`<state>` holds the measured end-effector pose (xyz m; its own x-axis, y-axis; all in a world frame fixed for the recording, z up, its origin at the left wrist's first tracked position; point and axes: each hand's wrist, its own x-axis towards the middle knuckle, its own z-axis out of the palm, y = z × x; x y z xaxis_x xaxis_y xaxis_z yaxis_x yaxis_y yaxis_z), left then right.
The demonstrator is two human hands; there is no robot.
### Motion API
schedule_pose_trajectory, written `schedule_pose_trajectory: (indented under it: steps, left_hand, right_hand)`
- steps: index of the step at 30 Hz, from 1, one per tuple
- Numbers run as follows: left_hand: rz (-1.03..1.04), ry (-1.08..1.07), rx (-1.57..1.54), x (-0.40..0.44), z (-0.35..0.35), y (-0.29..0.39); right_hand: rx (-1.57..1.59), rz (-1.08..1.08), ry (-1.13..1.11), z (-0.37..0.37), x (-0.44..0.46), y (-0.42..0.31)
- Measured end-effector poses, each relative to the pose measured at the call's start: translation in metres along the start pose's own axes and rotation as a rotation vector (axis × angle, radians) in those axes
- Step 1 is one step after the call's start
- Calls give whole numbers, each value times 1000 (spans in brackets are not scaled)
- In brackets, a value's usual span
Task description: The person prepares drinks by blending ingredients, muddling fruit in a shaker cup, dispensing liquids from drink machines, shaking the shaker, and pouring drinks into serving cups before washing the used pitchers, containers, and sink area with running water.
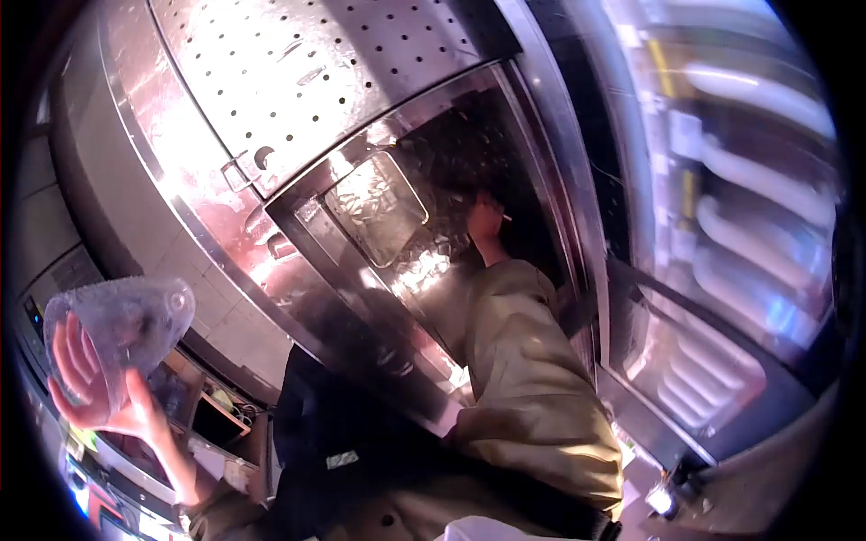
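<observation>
Holding a clear plastic container (149, 311) aside, the left hand (122, 410) grips with its fingers, probably freeing the metal basin (448, 311) for the right hand (485, 218), whose grip I cannot tell.

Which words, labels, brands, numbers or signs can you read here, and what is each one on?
None can be read.
Pale patch on the dark garment: too small to tell whether it bears text.
Yellow strip at upper right: too blurred.
Clear plastic item at the left hand: no lettering I can make out.
</observation>
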<state>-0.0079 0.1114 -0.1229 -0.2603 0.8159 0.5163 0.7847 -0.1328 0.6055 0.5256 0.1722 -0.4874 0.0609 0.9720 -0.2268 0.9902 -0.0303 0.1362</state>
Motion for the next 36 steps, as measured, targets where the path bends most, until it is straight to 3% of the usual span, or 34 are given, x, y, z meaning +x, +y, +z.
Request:
schedule_pose_trajectory:
  steps: [2,3,6,7,10,11,12,14,16,18,20,22,24,25,26,27,30,32,34,36]
  left_hand:
    - [20,-56,-22,-5,-8,0]
    - [31,-97,7,-9,-11,0]
    - [3,-149,19,-12,-13,10]
    - [-13,-177,29,-11,-13,15]
    - [-61,-247,12,-10,-10,35]
    - [-88,-389,51,-2,-8,45]
    - [-139,-474,10,7,-1,57]
    - [217,-623,169,18,8,69]
    - [378,-713,206,29,24,80]
    - [503,-801,267,42,39,95]
    - [660,-812,354,51,52,105]
    - [706,-820,236,51,62,110]
    - [769,-817,153,54,75,125]
    - [804,-816,113,59,80,133]
    - [814,-771,48,64,81,139]
    - [825,-727,-20,68,79,145]
    - [809,-713,-205,88,64,152]
    - [782,-732,-352,102,55,152]
    - [746,-738,-526,112,49,152]
    - [587,-848,-601,121,45,145]
  right_hand:
    - [-160,-297,92,84,-9,12]
    - [-239,-442,132,94,-25,11]
    - [-30,-797,15,72,-69,0]
    - [84,-707,-95,86,-77,5]
    - [140,-446,-650,16,-59,-4]
    - [159,-344,-827,-14,-54,-7]
    - [211,-384,-857,-32,-48,3]
    - [368,-474,-896,-73,-37,18]
    - [387,-268,-841,-165,-39,10]
    - [680,-305,-650,-213,-44,23]
    - [782,-300,-636,-294,-49,15]
    - [877,-187,-640,-383,-63,-9]
    - [665,-195,-642,-446,-71,-30]
    - [641,-269,-420,-470,-82,-45]
    - [610,-331,-201,-485,-96,-55]
    - [368,-354,-61,-490,-103,-57]
    - [393,-163,47,-511,-133,-53]
    - [687,-45,-42,-505,-143,-46]
    - [1055,-78,-81,-444,-141,-30]
    - [1289,17,-39,-431,-150,-50]
